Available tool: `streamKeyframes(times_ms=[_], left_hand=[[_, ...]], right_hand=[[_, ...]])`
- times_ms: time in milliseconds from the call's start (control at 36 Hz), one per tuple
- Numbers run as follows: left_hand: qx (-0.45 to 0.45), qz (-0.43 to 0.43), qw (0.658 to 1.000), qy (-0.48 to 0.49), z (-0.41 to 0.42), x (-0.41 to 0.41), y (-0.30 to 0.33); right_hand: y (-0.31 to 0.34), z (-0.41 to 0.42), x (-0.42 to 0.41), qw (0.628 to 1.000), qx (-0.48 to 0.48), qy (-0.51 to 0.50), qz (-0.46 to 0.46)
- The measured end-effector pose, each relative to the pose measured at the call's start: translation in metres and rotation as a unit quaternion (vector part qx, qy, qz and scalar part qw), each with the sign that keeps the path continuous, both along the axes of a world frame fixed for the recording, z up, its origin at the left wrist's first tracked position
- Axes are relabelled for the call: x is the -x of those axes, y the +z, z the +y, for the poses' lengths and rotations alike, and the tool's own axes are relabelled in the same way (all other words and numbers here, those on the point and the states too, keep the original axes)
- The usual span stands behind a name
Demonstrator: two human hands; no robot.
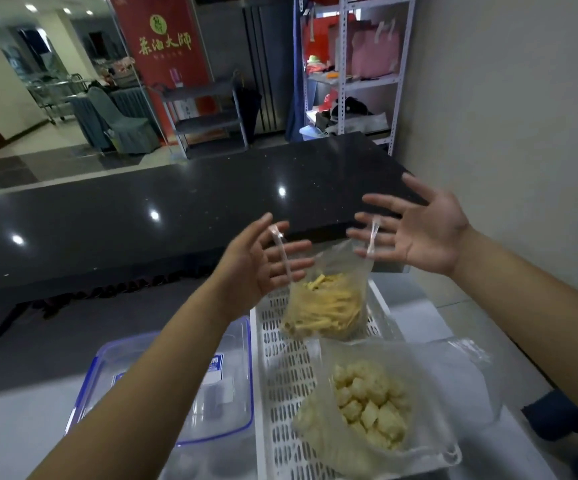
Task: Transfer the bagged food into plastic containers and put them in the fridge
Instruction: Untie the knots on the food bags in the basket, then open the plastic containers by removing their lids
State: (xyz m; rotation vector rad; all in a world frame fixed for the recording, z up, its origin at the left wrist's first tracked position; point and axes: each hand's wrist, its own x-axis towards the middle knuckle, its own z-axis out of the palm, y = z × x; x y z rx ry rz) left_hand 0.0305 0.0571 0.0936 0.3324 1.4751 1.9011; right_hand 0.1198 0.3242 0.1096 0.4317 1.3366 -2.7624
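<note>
A clear bag of yellow strips [325, 306] stands upright in the far end of a white slotted basket [280, 375]. Its two handle loops stick up beside my hands. My left hand [263, 261] and my right hand [415, 230] hover on either side of the bag top, fingers spread and straight, gripping nothing. Nearer to me in the same basket lies an opened bag of pale yellow cubes [370, 407]. Left of the basket sits a clear plastic container with blue clips [232, 393], partly hidden under my left forearm.
A long black stone counter [176, 220] runs across behind the basket. The steel fridge [260, 57] stands at the back, with a grey cart [208, 116] and a metal shelf rack [350, 71] beside it. A beige wall closes the right side.
</note>
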Motion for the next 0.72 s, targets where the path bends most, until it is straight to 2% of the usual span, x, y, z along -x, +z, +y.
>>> streamKeyframes(times_ms=[56, 139, 222, 306, 417, 500, 556, 611, 722], left_hand=[[0.020, -0.015, 1.000, 0.006, 0.003, -0.003, -0.017], [-0.011, -0.017, 1.000, 0.023, -0.001, 0.002, -0.024], [0.030, 0.022, 0.999, 0.003, -0.003, 0.005, -0.018], [0.102, 0.066, 0.993, 0.013, -0.006, 0.007, -0.017], [0.142, 0.069, 0.986, 0.057, -0.019, 0.007, -0.017], [0.190, 0.137, 0.970, 0.065, -0.036, -0.002, -0.014], [0.224, 0.214, 0.949, 0.050, -0.054, -0.011, -0.013], [0.288, 0.282, 0.914, 0.039, -0.076, -0.019, -0.017], [0.469, 0.413, 0.781, 0.020, -0.122, -0.036, -0.034]], right_hand=[[-0.013, -0.001, -0.002, 0.999, -0.022, -0.010, -0.040], [-0.019, 0.004, -0.006, 0.998, -0.019, -0.045, -0.031], [-0.012, 0.005, -0.011, 0.998, -0.038, -0.052, -0.023], [-0.007, 0.004, -0.014, 0.994, -0.092, -0.045, -0.032], [0.003, -0.005, -0.022, 0.986, -0.163, -0.007, -0.031], [0.020, -0.028, -0.034, 0.956, -0.291, 0.006, -0.024], [0.035, -0.052, -0.044, 0.912, -0.410, 0.011, 0.011], [0.049, -0.078, -0.058, 0.857, -0.510, 0.024, 0.066], [0.060, -0.136, -0.084, 0.763, -0.628, 0.068, 0.134]])
